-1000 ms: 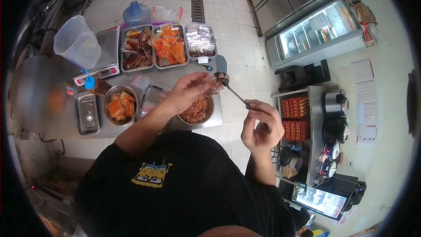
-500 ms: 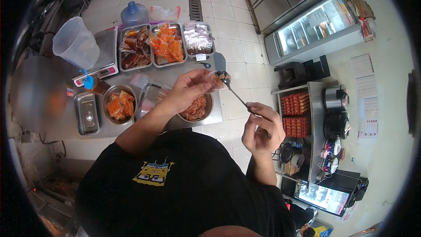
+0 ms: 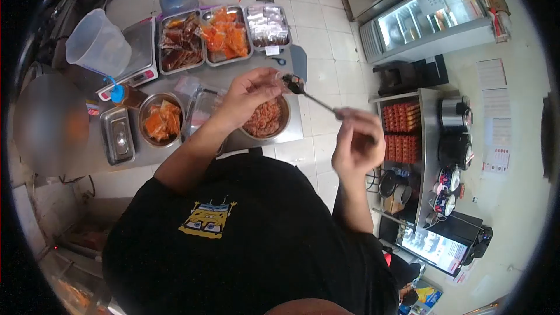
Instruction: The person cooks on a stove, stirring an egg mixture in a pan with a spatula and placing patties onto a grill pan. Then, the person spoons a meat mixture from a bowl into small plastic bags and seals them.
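Note:
My left hand [image 3: 255, 94] is closed on a small clear plastic bag [image 3: 284, 79], its mouth toward the right. In my right hand [image 3: 360, 139] is the long handle of a dark spoon [image 3: 318, 101]. The spoon's bowl is at the bag's mouth; whether it is fully inside I cannot tell. Beneath my left hand stands a steel bowl [image 3: 286, 121] of reddish chopped filling [image 3: 266, 119]. Left of my forearm are a clear plastic container [image 3: 204, 111] and another steel bowl [image 3: 143, 131] with orange packets [image 3: 161, 122].
Along the table's far side are trays of dark packets [image 3: 180, 41], orange packets [image 3: 226, 34] and silvery packets [image 3: 268, 25]. A scale [image 3: 137, 52] bears a plastic jug [image 3: 98, 45]. A lidded steel pan [image 3: 118, 135] lies at left. Shelves with egg trays [image 3: 402, 149] stand at right.
My right hand and the spoon's handle have shifted slightly right and upward. My left hand with the bag has moved a little up. The whole view has tilted slightly.

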`<state>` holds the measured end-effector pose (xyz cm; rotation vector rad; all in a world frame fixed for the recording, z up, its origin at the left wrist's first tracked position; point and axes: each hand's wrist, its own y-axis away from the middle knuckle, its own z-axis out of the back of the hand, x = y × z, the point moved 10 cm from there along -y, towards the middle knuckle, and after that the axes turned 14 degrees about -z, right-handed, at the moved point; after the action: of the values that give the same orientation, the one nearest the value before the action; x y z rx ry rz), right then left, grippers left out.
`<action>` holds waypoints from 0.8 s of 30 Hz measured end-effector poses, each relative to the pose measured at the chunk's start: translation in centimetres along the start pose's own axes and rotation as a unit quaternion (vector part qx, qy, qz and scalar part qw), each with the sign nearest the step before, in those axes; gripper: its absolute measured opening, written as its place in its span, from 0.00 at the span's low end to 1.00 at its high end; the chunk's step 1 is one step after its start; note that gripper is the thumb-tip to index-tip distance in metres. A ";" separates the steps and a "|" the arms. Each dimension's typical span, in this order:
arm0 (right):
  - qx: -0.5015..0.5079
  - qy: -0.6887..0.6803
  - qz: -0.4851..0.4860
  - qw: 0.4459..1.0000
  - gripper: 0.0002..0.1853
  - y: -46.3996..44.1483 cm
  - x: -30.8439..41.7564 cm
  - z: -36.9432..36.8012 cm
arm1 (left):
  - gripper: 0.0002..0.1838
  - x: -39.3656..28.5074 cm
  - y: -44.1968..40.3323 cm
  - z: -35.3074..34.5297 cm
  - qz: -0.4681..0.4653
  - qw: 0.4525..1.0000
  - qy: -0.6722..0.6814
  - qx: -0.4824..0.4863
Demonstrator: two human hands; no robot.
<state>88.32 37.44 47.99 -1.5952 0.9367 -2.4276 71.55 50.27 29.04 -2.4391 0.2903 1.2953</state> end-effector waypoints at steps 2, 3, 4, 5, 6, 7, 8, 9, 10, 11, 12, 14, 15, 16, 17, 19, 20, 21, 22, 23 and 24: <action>-0.054 -0.093 -0.172 0.979 0.06 0.4 -5.5 0.6 | 0.22 0.4 0.5 1.2 -0.008 1.000 -0.017 0.003; -0.075 -0.108 -0.213 0.968 0.05 0.7 -7.6 0.8 | 0.23 1.4 1.0 2.3 -0.003 1.000 -0.017 0.011; -0.092 -0.156 -0.266 0.947 0.04 1.7 -10.8 1.2 | 0.23 2.1 1.7 3.3 0.001 1.000 -0.017 0.009; -0.115 -0.213 -0.292 0.925 0.03 2.6 -13.5 1.4 | 0.22 2.7 2.4 4.7 0.014 0.999 -0.032 -0.015; -0.137 -0.269 -0.317 0.899 0.03 3.6 -16.1 1.4 | 0.22 3.2 3.3 6.1 0.026 0.998 -0.047 -0.039; -0.137 -0.220 -0.333 0.907 0.03 4.8 -18.6 1.2 | 0.22 3.4 4.0 7.0 0.029 0.998 -0.047 -0.043; -0.137 -0.170 -0.348 0.912 0.02 5.9 -20.9 1.1 | 0.21 3.6 4.8 8.0 0.040 0.996 -0.061 -0.054; -0.133 -0.108 -0.347 0.922 0.02 6.7 -22.2 0.4 | 0.20 3.8 5.6 9.0 0.051 0.994 -0.074 -0.065; -0.097 -0.038 -0.342 0.934 0.01 7.5 -23.3 -0.7 | 0.20 4.3 6.2 9.7 0.053 0.993 -0.076 -0.067; -0.065 0.015 -0.313 0.948 0.01 8.2 -24.0 -1.9 | 0.20 4.7 6.9 10.5 0.044 0.994 -0.075 -0.070; -0.034 0.067 -0.280 0.957 0.01 8.9 -24.8 -3.0 | 0.19 4.8 7.2 11.0 0.035 0.994 -0.075 -0.073; 0.017 0.103 -0.220 0.970 0.02 10.6 -27.0 -4.7 | 0.18 4.3 7.6 11.1 0.039 0.994 -0.074 -0.073; 0.023 0.121 -0.211 0.970 0.01 11.2 -28.0 -5.2 | 0.18 4.0 7.7 11.1 0.041 0.994 -0.071 -0.073; 0.023 0.120 -0.212 0.970 0.01 11.8 -29.2 -5.1 | 0.18 3.8 7.6 11.0 0.042 0.994 -0.072 -0.074; 0.039 0.084 -0.288 0.953 0.01 12.8 -31.9 -5.2 | 0.18 3.7 7.7 11.2 0.050 0.991 -0.098 -0.074; 0.017 -0.049 -0.380 0.924 0.01 14.7 -35.8 -5.3 | 0.18 3.2 7.5 11.2 0.059 0.987 -0.126 -0.075; 0.019 -0.051 -0.381 0.923 0.01 15.1 -37.0 -5.4 | 0.18 2.9 7.4 11.1 0.063 0.987 -0.125 -0.082; -0.034 -0.117 -0.440 0.890 0.03 16.3 -39.3 -4.7 | 0.19 2.8 7.5 11.1 0.068 0.986 -0.124 -0.089; -0.088 -0.182 -0.493 0.846 0.04 17.5 -40.8 -4.1 | 0.19 2.9 7.5 11.1 0.070 0.985 -0.126 -0.090; -0.113 -0.199 -0.512 0.828 0.07 18.2 -41.7 -3.7 | 0.18 3.0 7.5 11.1 0.064 0.986 -0.121 -0.094; -0.113 -0.201 -0.514 0.826 0.07 18.5 -42.2 -3.5 | 0.17 2.9 7.4 11.2 0.058 0.987 -0.117 -0.097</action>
<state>99.69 40.54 3.36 -3.1607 0.2766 -2.2634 62.21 47.99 19.26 -2.4227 0.2567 1.7156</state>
